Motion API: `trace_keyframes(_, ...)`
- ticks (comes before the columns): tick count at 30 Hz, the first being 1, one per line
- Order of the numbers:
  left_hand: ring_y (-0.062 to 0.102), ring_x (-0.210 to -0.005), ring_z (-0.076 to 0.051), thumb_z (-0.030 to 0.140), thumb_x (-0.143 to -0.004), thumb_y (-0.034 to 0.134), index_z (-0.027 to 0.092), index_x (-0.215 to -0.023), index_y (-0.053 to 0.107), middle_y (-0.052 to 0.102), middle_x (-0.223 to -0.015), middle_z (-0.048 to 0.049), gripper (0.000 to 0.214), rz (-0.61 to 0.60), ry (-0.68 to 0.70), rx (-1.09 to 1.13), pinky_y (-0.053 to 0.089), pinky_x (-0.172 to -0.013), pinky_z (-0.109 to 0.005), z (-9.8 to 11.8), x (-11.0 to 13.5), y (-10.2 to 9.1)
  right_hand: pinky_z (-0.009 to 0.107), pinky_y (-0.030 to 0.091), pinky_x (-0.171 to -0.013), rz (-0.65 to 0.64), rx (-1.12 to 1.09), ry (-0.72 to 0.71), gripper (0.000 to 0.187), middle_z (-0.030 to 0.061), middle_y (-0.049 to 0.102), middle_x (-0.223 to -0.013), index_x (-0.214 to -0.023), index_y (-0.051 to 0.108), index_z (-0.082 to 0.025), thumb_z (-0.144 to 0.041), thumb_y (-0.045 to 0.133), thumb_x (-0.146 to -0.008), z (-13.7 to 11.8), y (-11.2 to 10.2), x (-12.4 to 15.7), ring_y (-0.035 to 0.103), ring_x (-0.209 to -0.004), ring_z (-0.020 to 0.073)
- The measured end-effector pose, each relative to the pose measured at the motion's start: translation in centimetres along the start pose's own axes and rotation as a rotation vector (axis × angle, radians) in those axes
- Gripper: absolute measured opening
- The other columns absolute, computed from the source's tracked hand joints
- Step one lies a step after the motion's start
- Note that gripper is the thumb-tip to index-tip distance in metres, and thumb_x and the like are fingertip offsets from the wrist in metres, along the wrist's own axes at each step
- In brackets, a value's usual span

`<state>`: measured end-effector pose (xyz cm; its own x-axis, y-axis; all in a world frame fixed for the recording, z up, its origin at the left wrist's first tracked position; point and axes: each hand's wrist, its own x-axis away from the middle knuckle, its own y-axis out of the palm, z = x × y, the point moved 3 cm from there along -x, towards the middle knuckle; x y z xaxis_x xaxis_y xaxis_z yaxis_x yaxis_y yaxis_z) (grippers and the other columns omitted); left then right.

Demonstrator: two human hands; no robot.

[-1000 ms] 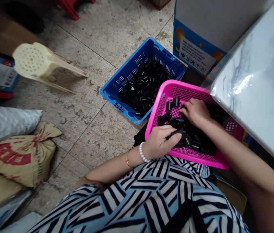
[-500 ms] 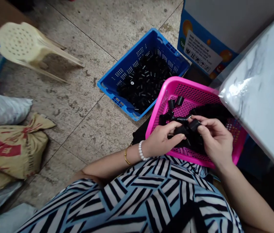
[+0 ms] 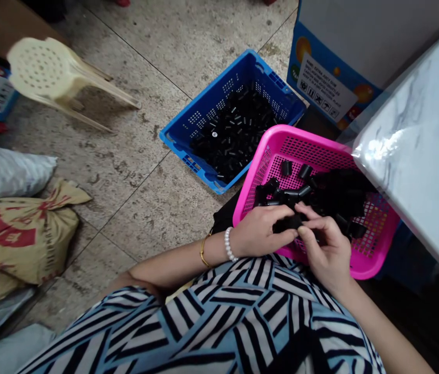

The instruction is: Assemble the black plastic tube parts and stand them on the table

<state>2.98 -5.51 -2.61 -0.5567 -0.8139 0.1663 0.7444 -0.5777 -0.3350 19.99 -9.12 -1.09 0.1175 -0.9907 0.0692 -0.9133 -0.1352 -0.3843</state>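
Note:
A pink basket (image 3: 270, 150) rests on my lap and holds several small black cylindrical parts (image 3: 336, 195). My left hand (image 3: 260, 231), with a pearl bracelet and a gold bangle at the wrist, is closed on a black part (image 3: 286, 223) at the basket's near edge. My right hand (image 3: 326, 249) meets it from the right, fingers pinched on the same black part. Both hands hover over the near side of the pink basket.
A blue basket (image 3: 188, 127) full of black parts sits on the tiled floor beyond the pink one. A cream plastic stool (image 3: 48, 72) lies tipped at far left. Sacks (image 3: 17, 228) lie at left. A cardboard box (image 3: 332, 78) and a marble-patterned tabletop (image 3: 425, 150) stand at right.
My right hand went from deep in the pink basket to my left hand, carrying a black part. The two hands now pinch together at the basket's near edge.

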Motion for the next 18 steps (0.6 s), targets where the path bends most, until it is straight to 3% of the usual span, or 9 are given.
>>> trace_keyframes(2,0.066,-0.094,-0.02,0.039,-0.091,0.064,0.018,-0.11,0.069,0.069,-0.102,-0.0073,0.029,-0.081,0.052,-0.04,0.051,-0.084,-0.029,-0.4,0.0,0.7,0.068,0.034,-0.122,-0.119,0.194,-0.127,0.014,0.0081,0.072,-0.127,-0.109,0.057,-0.027,-0.024,0.061,-0.096,-0.1,0.2,0.4,0.057,-0.137,0.0306)
trace_keyframes(3,0.066,-0.095,-0.021,0.038,-0.089,0.066,0.017,-0.108,0.069,0.069,-0.102,-0.0077,0.028,-0.12,0.063,-0.049,0.052,-0.086,-0.03,-0.6,0.1,1.1,0.065,0.035,-0.122,-0.179,0.268,-0.182,0.015,0.0074,0.074,-0.121,-0.11,0.057,-0.027,-0.024,0.059,-0.096,-0.2,0.2,0.3,0.061,-0.133,0.0297)
trace_keyframes(6,0.067,-0.085,-0.019,0.033,-0.08,0.07,0.017,-0.097,0.07,0.07,-0.09,-0.0047,0.022,-0.153,0.053,-0.028,0.053,-0.078,-0.027,-0.6,0.2,1.5,0.048,0.053,-0.111,-0.324,0.372,-0.281,0.006,0.0015,0.075,-0.092,-0.1,0.06,-0.025,-0.024,0.054,-0.099,-0.6,-0.9,-0.8,0.076,-0.093,0.0213)
trace_keyframes(9,0.066,-0.076,-0.015,0.027,-0.077,0.071,0.019,-0.097,0.069,0.071,-0.084,-0.001,0.022,-0.08,0.092,0.041,0.052,-0.073,-0.024,0.2,0.0,1.0,0.037,0.061,-0.09,-0.291,0.5,-0.261,0.011,-0.0001,0.073,-0.082,-0.092,0.064,-0.025,-0.027,0.056,-0.099,-0.2,-2.4,-4.0,0.071,-0.073,0.0172)
trace_keyframes(11,0.067,-0.082,-0.015,0.017,-0.078,0.067,0.02,-0.108,0.068,0.072,-0.093,-0.0015,0.03,-0.04,0.187,0.116,0.053,-0.08,-0.025,1.0,-0.1,0.4,0.04,0.058,-0.088,-0.262,0.671,-0.258,0.012,0.0049,0.076,-0.1,-0.105,0.068,-0.023,-0.026,0.059,-0.097,0.9,-2.7,-6.6,0.072,-0.089,0.0227)
trace_keyframes(14,0.064,-0.09,-0.016,0.009,-0.08,0.063,0.018,-0.107,0.068,0.069,-0.096,-0.0045,0.03,0.018,0.323,0.202,0.053,-0.086,-0.028,1.7,-0.2,-0.5,0.053,0.049,-0.103,-0.405,0.859,-0.335,0.027,0.009,0.073,-0.122,-0.116,0.069,-0.021,-0.018,0.061,-0.091,3.1,-1.3,-9.8,0.058,-0.124,0.0356)
trace_keyframes(16,0.061,-0.091,-0.017,0.015,-0.081,0.068,0.017,-0.101,0.068,0.063,-0.094,-0.0055,0.02,0.074,0.318,0.196,0.053,-0.084,-0.029,1.5,-0.2,-1.0,0.056,0.044,-0.11,-0.476,0.845,-0.378,0.026,0.0108,0.073,-0.12,-0.111,0.071,-0.02,-0.017,0.063,-0.087,4.3,-0.3,-10.9,0.048,-0.135,0.0385)
trace_keyframes(18,0.06,-0.095,-0.018,0.026,-0.082,0.076,0.017,-0.099,0.068,0.059,-0.102,-0.0077,0.022,0.129,0.282,0.158,0.054,-0.087,-0.032,1.1,0.0,-1.2,0.054,0.042,-0.112,-0.44,0.772,-0.387,0.025,0.0142,0.072,-0.116,-0.11,0.07,-0.017,-0.018,0.064,-0.086,4.4,-0.1,-11.1,0.048,-0.136,0.0372)
